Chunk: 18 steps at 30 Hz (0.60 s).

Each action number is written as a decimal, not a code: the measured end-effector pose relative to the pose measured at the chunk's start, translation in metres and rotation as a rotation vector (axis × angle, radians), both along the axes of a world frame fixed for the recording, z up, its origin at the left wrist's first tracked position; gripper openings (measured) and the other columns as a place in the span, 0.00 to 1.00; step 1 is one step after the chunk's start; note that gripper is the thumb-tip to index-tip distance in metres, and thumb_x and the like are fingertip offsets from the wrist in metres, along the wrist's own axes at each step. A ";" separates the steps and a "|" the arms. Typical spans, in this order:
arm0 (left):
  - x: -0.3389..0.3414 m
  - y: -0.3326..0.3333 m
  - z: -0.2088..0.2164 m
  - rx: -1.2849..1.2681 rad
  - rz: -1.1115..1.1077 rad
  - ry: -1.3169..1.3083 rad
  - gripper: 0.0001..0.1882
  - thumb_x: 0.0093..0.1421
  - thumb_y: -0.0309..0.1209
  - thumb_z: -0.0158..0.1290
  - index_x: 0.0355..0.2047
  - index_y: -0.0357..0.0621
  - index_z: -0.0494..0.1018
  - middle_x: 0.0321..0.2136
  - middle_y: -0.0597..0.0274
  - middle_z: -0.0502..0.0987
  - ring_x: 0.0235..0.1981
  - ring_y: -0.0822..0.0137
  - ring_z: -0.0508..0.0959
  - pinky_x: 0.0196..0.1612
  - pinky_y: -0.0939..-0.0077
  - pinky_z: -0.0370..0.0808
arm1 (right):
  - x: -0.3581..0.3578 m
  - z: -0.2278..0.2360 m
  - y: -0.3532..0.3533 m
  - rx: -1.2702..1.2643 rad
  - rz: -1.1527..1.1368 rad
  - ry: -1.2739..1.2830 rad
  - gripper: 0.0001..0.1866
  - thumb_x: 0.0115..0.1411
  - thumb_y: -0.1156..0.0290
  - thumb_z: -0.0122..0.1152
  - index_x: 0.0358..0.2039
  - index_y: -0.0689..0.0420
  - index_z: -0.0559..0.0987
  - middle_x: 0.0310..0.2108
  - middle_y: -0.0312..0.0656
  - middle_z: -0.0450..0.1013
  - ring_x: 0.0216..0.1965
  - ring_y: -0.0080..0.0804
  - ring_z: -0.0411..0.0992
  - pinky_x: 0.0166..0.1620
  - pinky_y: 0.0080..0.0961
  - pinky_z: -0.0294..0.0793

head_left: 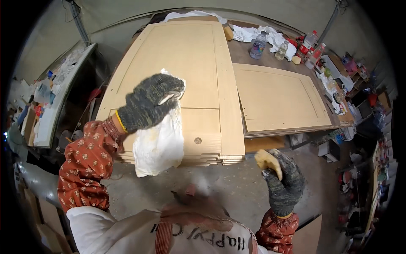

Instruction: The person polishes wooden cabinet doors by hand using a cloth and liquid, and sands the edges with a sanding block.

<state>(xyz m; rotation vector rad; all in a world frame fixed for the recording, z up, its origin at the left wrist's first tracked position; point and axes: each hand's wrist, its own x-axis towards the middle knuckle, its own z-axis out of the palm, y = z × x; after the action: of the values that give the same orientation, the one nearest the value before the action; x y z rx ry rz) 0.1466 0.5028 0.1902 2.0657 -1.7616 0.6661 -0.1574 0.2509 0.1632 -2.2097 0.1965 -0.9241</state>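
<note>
My left hand (154, 99), in a dark grey knit glove, is closed on a white cloth (160, 146) above a pale cream cabinet door panel (186, 51). The cloth hangs down past the panel's near edge. This panel lies on top of a stack of similar ones, whose layered edges show at the front. Off the near side of the table, my right hand (285, 182), gloved the same way, grips a tan sponge (268, 163) between thumb and fingers. A second cream panel (277, 99) lies to the right of the stack.
Bottles (258, 44) and crumpled white cloths (247, 34) stand along the far right of the brown table (241, 55). At left is a cluttered white-topped bench (63, 101). Shelves with mixed goods (372, 110) line the right side. Boards (50, 211) lean at lower left.
</note>
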 end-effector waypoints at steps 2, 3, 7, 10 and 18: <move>0.000 0.000 -0.012 -0.051 0.007 0.103 0.24 0.58 0.31 0.59 0.55 0.43 0.71 0.54 0.52 0.74 0.53 0.51 0.74 0.58 0.59 0.71 | 0.020 0.013 0.003 -0.157 0.062 0.060 0.19 0.52 0.75 0.70 0.46 0.59 0.80 0.43 0.45 0.79 0.43 0.42 0.78 0.48 0.34 0.76; 0.000 0.000 -0.016 -0.068 0.030 0.140 0.24 0.58 0.31 0.59 0.56 0.43 0.71 0.54 0.52 0.73 0.54 0.51 0.74 0.58 0.59 0.70 | 0.030 0.019 0.005 -0.304 0.074 0.057 0.19 0.53 0.73 0.69 0.47 0.58 0.80 0.42 0.45 0.79 0.42 0.43 0.78 0.45 0.35 0.77; 0.001 0.003 -0.024 -0.045 0.050 0.197 0.26 0.59 0.33 0.57 0.58 0.43 0.69 0.57 0.51 0.71 0.57 0.51 0.72 0.59 0.58 0.69 | 0.069 0.033 0.015 -0.439 0.135 0.103 0.22 0.50 0.74 0.71 0.47 0.56 0.80 0.41 0.43 0.79 0.40 0.40 0.78 0.43 0.33 0.77; -0.002 0.003 -0.021 -0.013 0.068 0.210 0.26 0.60 0.35 0.56 0.59 0.43 0.68 0.59 0.51 0.70 0.58 0.50 0.71 0.61 0.57 0.67 | 0.082 0.045 0.019 -0.543 0.261 0.277 0.24 0.52 0.73 0.67 0.51 0.51 0.78 0.41 0.43 0.77 0.41 0.40 0.77 0.43 0.34 0.77; -0.015 0.002 -0.017 -0.048 0.116 0.120 0.24 0.58 0.29 0.56 0.55 0.38 0.72 0.56 0.49 0.73 0.58 0.51 0.73 0.61 0.58 0.69 | 0.081 0.064 0.015 -0.815 0.403 0.292 0.31 0.50 0.66 0.68 0.57 0.43 0.74 0.41 0.41 0.75 0.39 0.41 0.74 0.46 0.44 0.75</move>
<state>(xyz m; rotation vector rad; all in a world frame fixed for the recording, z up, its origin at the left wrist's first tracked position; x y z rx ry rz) 0.1319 0.5049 0.1731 2.1407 -1.5561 0.5970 -0.0764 0.2663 0.2272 -2.9614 -0.5772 -0.4832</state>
